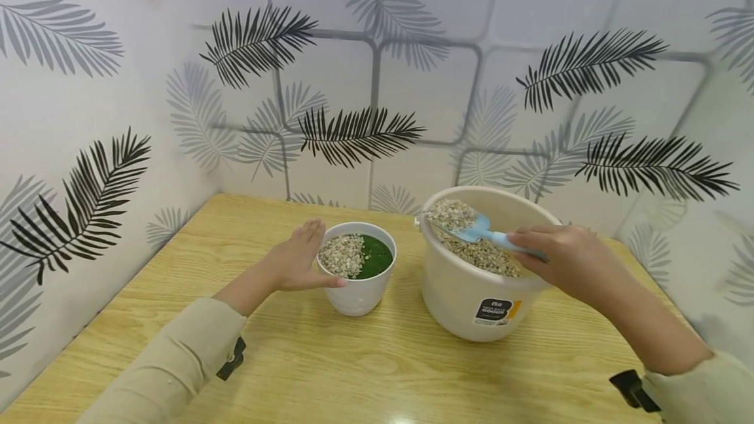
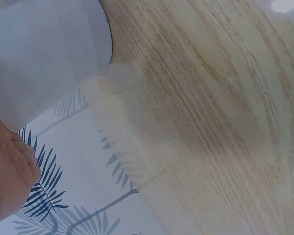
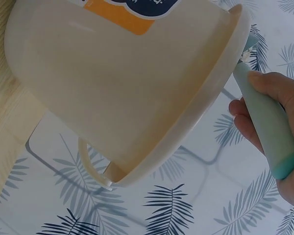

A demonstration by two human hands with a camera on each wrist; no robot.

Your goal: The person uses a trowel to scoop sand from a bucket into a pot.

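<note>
My right hand [image 1: 568, 257] grips the handle of a light blue trowel [image 1: 477, 231], whose blade is heaped with pale gravel [image 1: 453, 214]. The trowel is over the left part of a large cream bucket [image 1: 471, 296], which holds more gravel. In the right wrist view, thumb and fingers wrap the trowel's handle [image 3: 267, 122]. With fingers extended, my left hand [image 1: 300, 260] rests against the left rim of a white pot [image 1: 359, 293]. Inside that pot, gravel covers the left part and a green surface [image 1: 374, 257] shows on the right.
Both containers stand on a wood-grain table [image 1: 365, 371], the pot left of the bucket with a narrow gap between. Behind the table rises a wall [image 1: 424, 97] with a leaf pattern. A bucket handle [image 3: 90, 164] hangs at its side in the right wrist view.
</note>
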